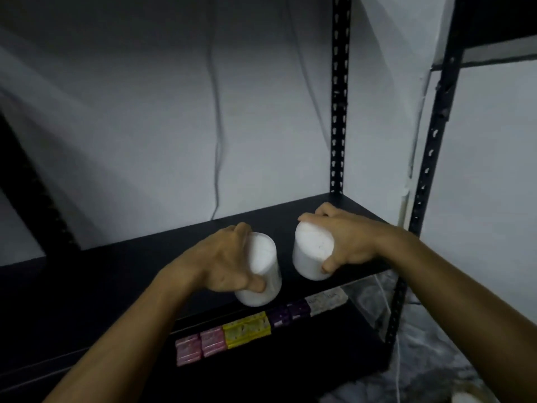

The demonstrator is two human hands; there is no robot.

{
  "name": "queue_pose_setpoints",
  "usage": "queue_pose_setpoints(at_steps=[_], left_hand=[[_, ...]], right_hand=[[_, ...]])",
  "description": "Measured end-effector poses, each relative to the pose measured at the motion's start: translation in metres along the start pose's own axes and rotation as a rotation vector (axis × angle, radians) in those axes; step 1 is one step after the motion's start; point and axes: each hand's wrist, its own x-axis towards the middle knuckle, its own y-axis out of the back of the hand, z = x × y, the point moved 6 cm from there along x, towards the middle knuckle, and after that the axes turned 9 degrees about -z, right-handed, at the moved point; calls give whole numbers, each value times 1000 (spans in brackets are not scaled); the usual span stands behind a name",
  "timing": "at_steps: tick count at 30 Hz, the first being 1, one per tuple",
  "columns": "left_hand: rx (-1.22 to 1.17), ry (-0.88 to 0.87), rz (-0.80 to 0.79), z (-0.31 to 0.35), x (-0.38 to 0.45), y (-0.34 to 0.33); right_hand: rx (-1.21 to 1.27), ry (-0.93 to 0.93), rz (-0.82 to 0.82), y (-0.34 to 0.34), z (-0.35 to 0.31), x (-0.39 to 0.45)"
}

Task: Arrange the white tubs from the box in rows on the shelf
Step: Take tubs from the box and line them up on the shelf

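Note:
Two white round tubs are held over the black shelf (116,266). My left hand (220,263) grips the left tub (263,269) from its left side, thumb at its lower rim near the shelf's front edge. My right hand (345,239) grips the right tub (312,250) from the right, fingers over its far rim and thumb at its near side. Both tubs tilt their lids toward me. Whether either one touches the shelf I cannot tell. The box is out of view.
Black slotted uprights (338,112) stand at the shelf's right end, one more (436,141) nearer me. On the lower shelf lies a row of small packs: pink (200,346), yellow (247,330), purple (287,312), white (327,301). A white wall with hanging cables stands behind.

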Motion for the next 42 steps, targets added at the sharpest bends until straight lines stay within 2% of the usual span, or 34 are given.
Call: queue_pose_setpoints(at_steps=[11,21,26,31,34,38,42], left_hand=[[-91,303,-44,-109,-17,-8],[17,489,-69,-128,-16,-18],[-38,575,-70,-142,-18,-25],[-83,541,10,-145,-23,-32],[-29,401,196,-133,-36,-33],[190,288,383,-112,-51,-51],[260,270,424,-117,-45,-76]], right_hand=[[-22,123,-96,-19,-72,89],[-59,136,-216,-43,-87,126],[-57,135,-280,-51,-94,141],[-25,144,-325,-59,-95,149],[28,206,-192,-58,-94,137],[-15,247,193,-63,-99,106],[-103,261,294,-90,-106,102]])
